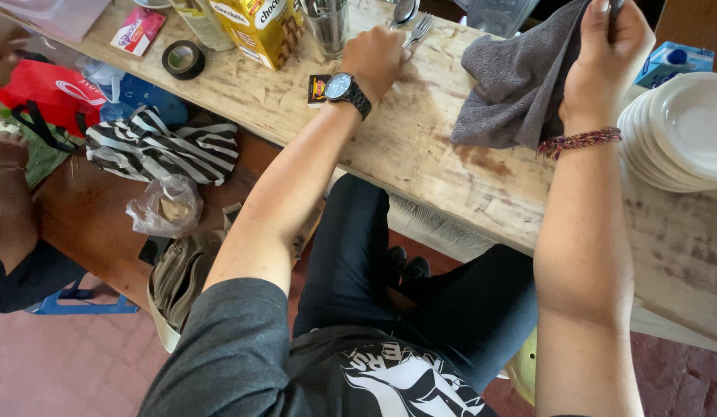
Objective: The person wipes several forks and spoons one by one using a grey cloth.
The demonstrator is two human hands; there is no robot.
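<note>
My left hand (372,58), with a black watch on its wrist, rests on the wooden table (420,147) with the fingers curled on the handle of a fork (418,31); a spoon (403,11) lies beside it. My right hand (605,58) is raised over the table and grips a grey cloth (513,81) wrapped around a dark thin piece of cutlery (615,15). The cloth hangs down and its lower edge touches the table. A braided bracelet circles my right wrist.
A stack of white plates (683,131) stands at the right, a blue carton (671,62) behind it. A glass (326,25), yellow box (258,27), tape roll (182,59) sit at the back. Bags, a striped cloth (161,147) and another person's arm (11,201) are at the left.
</note>
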